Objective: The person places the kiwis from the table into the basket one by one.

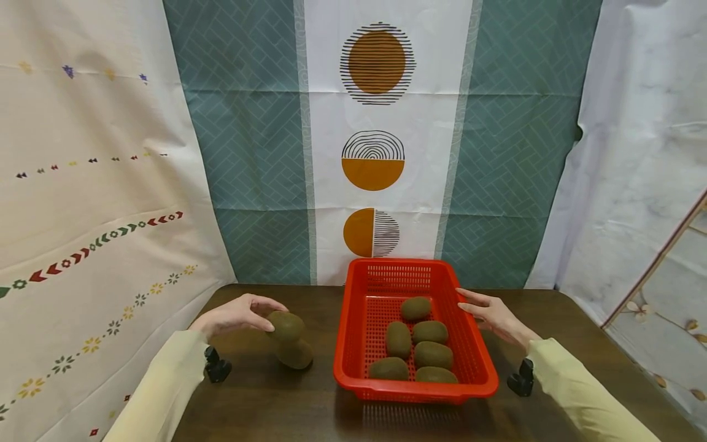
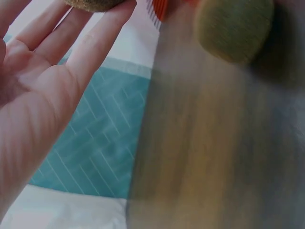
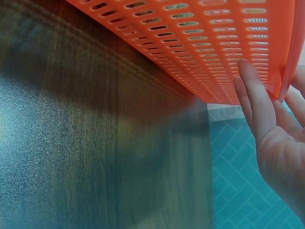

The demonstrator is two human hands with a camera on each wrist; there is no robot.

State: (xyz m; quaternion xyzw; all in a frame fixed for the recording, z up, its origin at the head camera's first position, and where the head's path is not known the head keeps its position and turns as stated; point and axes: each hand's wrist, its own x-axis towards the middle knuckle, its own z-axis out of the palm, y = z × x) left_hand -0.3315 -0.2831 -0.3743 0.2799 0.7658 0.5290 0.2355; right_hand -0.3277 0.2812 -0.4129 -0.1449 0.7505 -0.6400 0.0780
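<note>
My left hand (image 1: 243, 314) holds a brown kiwi (image 1: 285, 326) between thumb and fingers, left of the basket. Just below it, another kiwi (image 1: 295, 354) lies on the table. The left wrist view shows the held kiwi (image 2: 95, 4) at the fingertips, cut off by the top edge, and the lower kiwi (image 2: 236, 28) blurred. A red plastic basket (image 1: 353, 325) has several kiwis (image 1: 431, 332) lying in it. My right hand (image 1: 494, 316) grips the basket's right rim, with some fingers (image 3: 257, 95) against the perforated outer wall and others across the rim, partly hidden.
The dark wooden table (image 1: 265, 405) carries the basket. Behind it hangs a patterned green and white cloth (image 1: 381, 116), with a cream cloth (image 1: 94, 184) at the left and a white marbled one (image 1: 635, 153) at the right. A black wrist mount (image 1: 521, 377) sits below each hand.
</note>
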